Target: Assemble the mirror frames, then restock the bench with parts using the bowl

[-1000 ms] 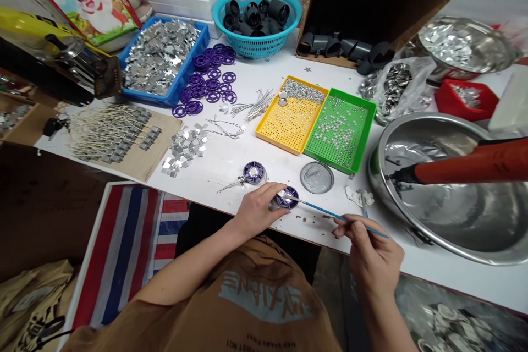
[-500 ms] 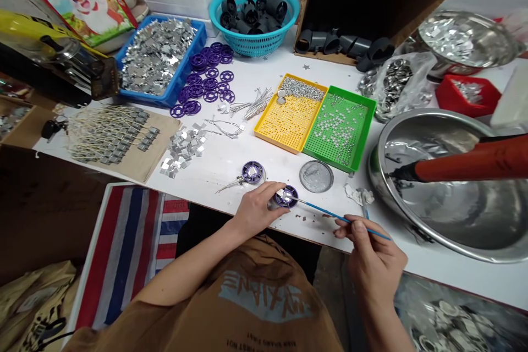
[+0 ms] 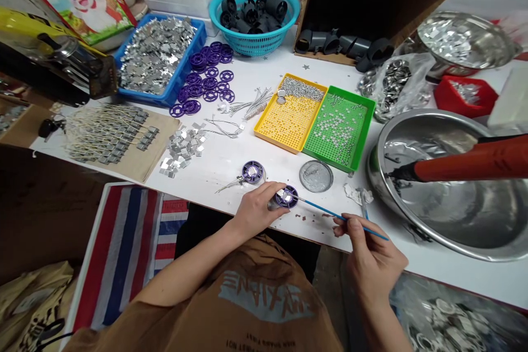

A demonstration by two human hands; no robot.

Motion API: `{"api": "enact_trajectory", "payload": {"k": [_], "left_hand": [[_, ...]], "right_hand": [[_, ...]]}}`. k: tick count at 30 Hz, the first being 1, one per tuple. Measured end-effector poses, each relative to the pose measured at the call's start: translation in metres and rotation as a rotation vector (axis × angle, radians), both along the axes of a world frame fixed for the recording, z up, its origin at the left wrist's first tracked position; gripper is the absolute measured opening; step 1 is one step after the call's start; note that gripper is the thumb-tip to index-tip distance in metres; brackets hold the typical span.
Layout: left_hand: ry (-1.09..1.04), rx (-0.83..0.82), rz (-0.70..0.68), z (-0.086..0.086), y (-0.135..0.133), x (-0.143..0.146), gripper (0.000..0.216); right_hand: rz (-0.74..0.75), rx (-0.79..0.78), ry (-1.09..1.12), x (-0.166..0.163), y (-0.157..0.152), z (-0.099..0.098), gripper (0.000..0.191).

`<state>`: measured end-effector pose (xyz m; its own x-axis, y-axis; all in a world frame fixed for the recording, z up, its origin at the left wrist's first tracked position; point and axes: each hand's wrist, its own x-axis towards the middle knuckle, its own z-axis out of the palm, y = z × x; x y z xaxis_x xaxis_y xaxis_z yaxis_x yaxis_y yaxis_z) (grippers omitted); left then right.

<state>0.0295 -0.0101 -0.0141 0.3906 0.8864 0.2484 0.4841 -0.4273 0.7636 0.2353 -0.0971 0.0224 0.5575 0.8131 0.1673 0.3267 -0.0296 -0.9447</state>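
Near the table's front edge, my left hand (image 3: 260,206) is closed around a small round part with a purple ring (image 3: 291,203) on top. A pale square piece (image 3: 286,196) lies in the ring's middle. My right hand (image 3: 373,245) pinches a thin blue paintbrush (image 3: 325,209), its tip resting at the ring. Just left of that, a second purple-ringed part (image 3: 253,172) with wires stands by itself. A round lid-like dish (image 3: 315,176) with grey residue sits behind my hands. Beside it lies a crumpled white scrap (image 3: 358,193).
Yellow tray (image 3: 284,135) and green tray (image 3: 348,159) hold small metal bits. A steel basin (image 3: 445,231) stands at right, an orange-handled tool (image 3: 470,163) over it. Purple rings (image 3: 210,83), silver squares (image 3: 183,148), wired blocks (image 3: 111,135) and a blue tray (image 3: 169,96) lie left; a turquoise basket (image 3: 256,44) behind.
My right hand and the paintbrush have shifted very slightly. My left hand keeps its hold on the purple-ringed part in the same spot.
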Motion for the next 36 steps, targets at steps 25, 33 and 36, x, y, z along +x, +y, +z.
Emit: {"api": "enact_trajectory", "payload": {"k": [25,33,36], "left_hand": [[0.007,-0.011,-0.002,0.001,0.0,0.001,0.048],[-0.014,-0.006,0.002,0.003,0.0,0.002,0.045],[-0.026,-0.005,-0.011,0.004,0.0,0.002,0.045]], "right_hand": [[0.543,0.167,-0.799,0.006,0.004,0.046,0.023],[0.706,0.081,-0.989,-0.003,0.026,0.078,0.016],[0.745,0.046,-1.062,-0.007,0.032,0.086,0.016]]}}
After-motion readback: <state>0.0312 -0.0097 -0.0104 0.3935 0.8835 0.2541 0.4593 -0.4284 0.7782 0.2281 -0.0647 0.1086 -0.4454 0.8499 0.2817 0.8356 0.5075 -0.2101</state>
